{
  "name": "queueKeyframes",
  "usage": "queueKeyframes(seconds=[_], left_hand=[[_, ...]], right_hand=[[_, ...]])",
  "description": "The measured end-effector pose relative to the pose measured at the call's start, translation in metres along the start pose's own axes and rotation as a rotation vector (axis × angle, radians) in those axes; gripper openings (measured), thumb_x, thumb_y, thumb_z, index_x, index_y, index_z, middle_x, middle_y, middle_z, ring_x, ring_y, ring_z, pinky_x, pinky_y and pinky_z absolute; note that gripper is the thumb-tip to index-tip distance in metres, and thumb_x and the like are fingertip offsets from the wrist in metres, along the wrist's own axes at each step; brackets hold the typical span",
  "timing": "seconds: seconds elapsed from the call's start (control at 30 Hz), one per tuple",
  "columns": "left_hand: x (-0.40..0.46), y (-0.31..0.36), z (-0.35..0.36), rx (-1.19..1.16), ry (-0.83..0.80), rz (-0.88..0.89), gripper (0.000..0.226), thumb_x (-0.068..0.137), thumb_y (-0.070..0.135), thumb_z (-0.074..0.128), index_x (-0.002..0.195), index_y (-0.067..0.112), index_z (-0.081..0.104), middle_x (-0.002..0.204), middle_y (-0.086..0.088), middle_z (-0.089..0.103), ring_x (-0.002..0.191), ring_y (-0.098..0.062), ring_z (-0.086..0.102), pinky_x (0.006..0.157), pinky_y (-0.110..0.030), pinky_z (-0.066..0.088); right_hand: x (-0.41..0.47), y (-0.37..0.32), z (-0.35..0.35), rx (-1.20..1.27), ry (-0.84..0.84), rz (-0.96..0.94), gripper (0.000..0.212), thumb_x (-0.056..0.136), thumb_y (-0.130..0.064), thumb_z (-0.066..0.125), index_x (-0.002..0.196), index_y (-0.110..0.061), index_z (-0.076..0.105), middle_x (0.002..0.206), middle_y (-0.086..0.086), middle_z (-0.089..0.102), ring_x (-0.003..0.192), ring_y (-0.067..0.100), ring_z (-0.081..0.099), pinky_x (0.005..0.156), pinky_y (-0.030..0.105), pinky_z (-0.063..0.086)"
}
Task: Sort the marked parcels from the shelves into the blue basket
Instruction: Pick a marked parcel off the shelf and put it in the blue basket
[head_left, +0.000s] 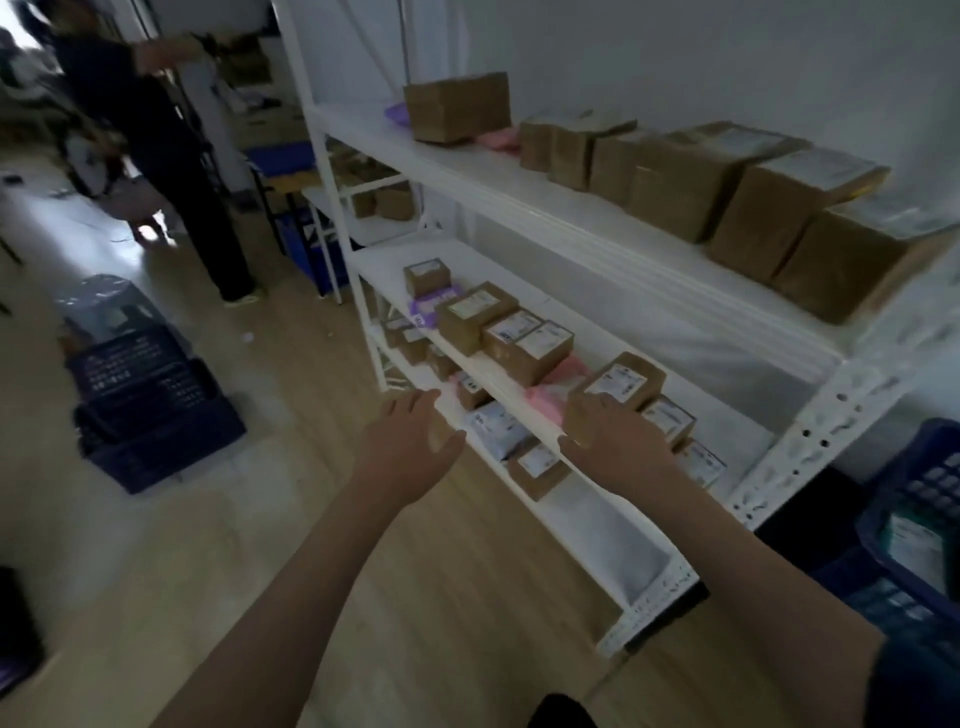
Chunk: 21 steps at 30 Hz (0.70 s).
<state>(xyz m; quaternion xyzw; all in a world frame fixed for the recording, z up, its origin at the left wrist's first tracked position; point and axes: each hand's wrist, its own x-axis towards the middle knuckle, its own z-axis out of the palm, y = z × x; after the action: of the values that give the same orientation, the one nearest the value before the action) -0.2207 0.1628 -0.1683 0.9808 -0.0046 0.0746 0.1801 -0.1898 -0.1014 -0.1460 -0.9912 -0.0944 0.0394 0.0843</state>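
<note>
My right hand (618, 441) rested with fingers spread on a small brown parcel (615, 392) on the middle shelf (519, 395), grasping nothing. My left hand (413, 441) hovered released at nine o'clock of it; a blue basket (914, 525) sat at four o'clock.

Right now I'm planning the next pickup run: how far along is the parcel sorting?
Done: the blue basket already holds one labelled packet. In hand: the right hand rests on a brown parcel; the left hand is empty. Left: many parcels on all shelves.

White labels on brown parcels (615, 387), middle shelf (597, 332): print blurred, nothing legible.
</note>
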Motion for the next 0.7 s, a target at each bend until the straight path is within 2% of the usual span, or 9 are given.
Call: queueKeyframes(seconds=[0.13, 0.17, 0.23, 0.3, 0.4, 0.57, 0.7], left_hand=[[0.037, -0.067, -0.004, 0.015, 0.040, -0.104, 0.065, 0.096, 0.058, 0.051, 0.149, 0.021, 0.041, 0.150, 0.000, 0.044, 0.134, -0.024, 0.043, 0.098, -0.043, 0.048], [0.049, -0.082, -0.003, 0.015, 0.041, -0.120, 0.066, 0.096, 0.057, 0.051, 0.150, 0.022, 0.040, 0.150, 0.000, 0.044, 0.134, -0.024, 0.044, 0.098, -0.043, 0.049], [0.081, -0.108, 0.001, 0.007, 0.054, -0.118, 0.064, 0.096, 0.055, 0.053, 0.149, 0.022, 0.041, 0.148, 0.000, 0.046, 0.132, -0.024, 0.045, 0.096, -0.042, 0.050], [0.122, -0.131, 0.005, 0.010, 0.072, -0.107, 0.061, 0.096, 0.054, 0.055, 0.147, 0.022, 0.043, 0.145, -0.001, 0.048, 0.129, -0.025, 0.047, 0.093, -0.041, 0.050], [0.191, -0.165, 0.010, 0.019, 0.060, -0.120, 0.063, 0.096, 0.056, 0.053, 0.147, 0.021, 0.043, 0.146, 0.000, 0.048, 0.130, -0.024, 0.047, 0.092, -0.041, 0.051], [0.300, -0.209, 0.011, 0.055, 0.004, -0.032, 0.066, 0.096, 0.056, 0.053, 0.150, 0.023, 0.039, 0.148, 0.002, 0.047, 0.132, -0.020, 0.047, 0.095, -0.038, 0.051], [0.378, -0.235, 0.007, 0.056, 0.008, -0.010, 0.068, 0.095, 0.057, 0.054, 0.152, 0.022, 0.038, 0.148, 0.002, 0.047, 0.133, -0.020, 0.046, 0.095, -0.038, 0.049]], right_hand=[[0.078, -0.031, 0.018, 0.123, -0.020, -0.025, 0.076, 0.077, -0.073, 0.031, 0.134, -0.026, 0.050, 0.121, 0.000, 0.057, 0.114, 0.026, 0.058, 0.096, 0.044, 0.049], [0.096, -0.042, 0.018, 0.124, -0.025, -0.033, 0.071, 0.080, -0.070, 0.036, 0.134, -0.026, 0.049, 0.118, 0.000, 0.056, 0.113, 0.026, 0.059, 0.095, 0.045, 0.050], [0.137, -0.063, 0.019, 0.080, -0.008, -0.070, 0.062, 0.091, -0.055, 0.050, 0.144, -0.026, 0.039, 0.125, 0.002, 0.056, 0.115, 0.026, 0.057, 0.094, 0.045, 0.050], [0.184, -0.084, 0.021, 0.035, 0.000, -0.085, 0.062, 0.093, -0.054, 0.048, 0.146, -0.026, 0.035, 0.133, 0.004, 0.053, 0.119, 0.026, 0.055, 0.095, 0.045, 0.049], [0.269, -0.108, 0.036, 0.061, -0.018, -0.108, 0.070, 0.082, -0.068, 0.034, 0.135, -0.023, 0.046, 0.127, 0.002, 0.055, 0.114, 0.024, 0.057, 0.089, 0.041, 0.049], [0.391, -0.147, 0.033, 0.077, -0.066, -0.098, 0.057, 0.096, -0.054, 0.049, 0.142, -0.021, 0.042, 0.137, 0.005, 0.052, 0.123, 0.026, 0.053, 0.097, 0.042, 0.047], [0.470, -0.171, 0.035, 0.162, -0.030, -0.064, 0.050, 0.092, -0.052, 0.049, 0.132, -0.022, 0.050, 0.123, 0.004, 0.060, 0.106, 0.024, 0.060, 0.087, 0.042, 0.051]])
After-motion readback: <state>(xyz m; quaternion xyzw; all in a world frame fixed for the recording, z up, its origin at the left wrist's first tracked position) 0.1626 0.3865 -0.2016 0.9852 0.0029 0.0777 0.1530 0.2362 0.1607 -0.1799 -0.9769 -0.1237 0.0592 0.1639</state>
